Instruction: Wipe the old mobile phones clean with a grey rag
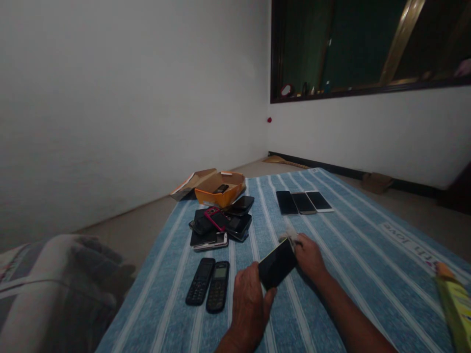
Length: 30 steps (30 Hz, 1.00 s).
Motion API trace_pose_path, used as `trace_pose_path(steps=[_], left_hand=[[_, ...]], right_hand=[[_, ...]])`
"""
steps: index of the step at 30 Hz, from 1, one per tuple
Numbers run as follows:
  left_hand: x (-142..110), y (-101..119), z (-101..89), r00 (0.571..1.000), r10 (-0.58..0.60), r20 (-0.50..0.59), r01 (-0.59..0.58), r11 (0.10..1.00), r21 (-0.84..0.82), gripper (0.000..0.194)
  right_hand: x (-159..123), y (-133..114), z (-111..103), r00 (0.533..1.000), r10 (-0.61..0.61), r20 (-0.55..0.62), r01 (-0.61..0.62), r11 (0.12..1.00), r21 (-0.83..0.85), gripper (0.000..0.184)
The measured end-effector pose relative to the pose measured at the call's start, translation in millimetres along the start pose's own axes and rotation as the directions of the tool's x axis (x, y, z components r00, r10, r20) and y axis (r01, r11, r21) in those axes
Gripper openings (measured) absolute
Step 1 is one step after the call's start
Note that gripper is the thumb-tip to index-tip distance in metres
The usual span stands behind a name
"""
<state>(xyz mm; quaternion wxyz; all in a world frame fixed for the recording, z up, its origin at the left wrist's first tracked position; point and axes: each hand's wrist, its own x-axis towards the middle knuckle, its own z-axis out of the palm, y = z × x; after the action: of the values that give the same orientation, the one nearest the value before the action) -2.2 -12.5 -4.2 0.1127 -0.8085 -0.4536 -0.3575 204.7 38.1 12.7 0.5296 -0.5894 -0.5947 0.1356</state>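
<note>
Black smartphone held between both hands above a blue striped sheet
The left hand curls closed around its lower edge; the right hand pinches its upper end beside a white tuft. Two keypad phones lie nearby.

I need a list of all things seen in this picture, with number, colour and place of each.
striped cloth: one, blue-white, under phones
row of smartphones: three, dark, far on cloth
pile of phones: several, black, one pink-edged, mid-cloth
keypad phones: two, black, near cloth edge
open cardboard box: one, orange, far cloth end
small phone: one, black, inside box
packet: one, yellow-green, right edge
fabric bundle: one, grey, left foreground
dark-framed window: one, upper right
held smartphone: one, black, in both hands
white tuft: one, at right hand
left hand: holding phone's lower edge
right hand: holding its upper corner
</note>
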Motion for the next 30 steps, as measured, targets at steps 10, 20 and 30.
trace_pose_path(steps=[10, 20, 30], left_hand=[[2.5, 2.2, -2.0, 0.941, -0.279, 0.189, 0.329, 0.884, -0.331, 0.035], [18.7, 10.6, -26.7, 0.901, -0.308, 0.305, 0.432, 0.702, -0.566, 0.024], [13.8, 8.4, -22.6, 0.942, -0.239, 0.233, 0.332, 0.758, -0.562, 0.023]], right_hand=[[1.8, -3.5, -5.3, 0.973, 0.229, 0.006, -0.225, 0.95, 0.217, 0.03], [-4.6, -6.7, -3.2, 0.997, -0.052, -0.061, 0.06, 0.988, 0.14, 0.035], [-20.3, -20.4, 14.0, 0.791, -0.612, 0.019, 0.587, 0.75, -0.305, 0.031]])
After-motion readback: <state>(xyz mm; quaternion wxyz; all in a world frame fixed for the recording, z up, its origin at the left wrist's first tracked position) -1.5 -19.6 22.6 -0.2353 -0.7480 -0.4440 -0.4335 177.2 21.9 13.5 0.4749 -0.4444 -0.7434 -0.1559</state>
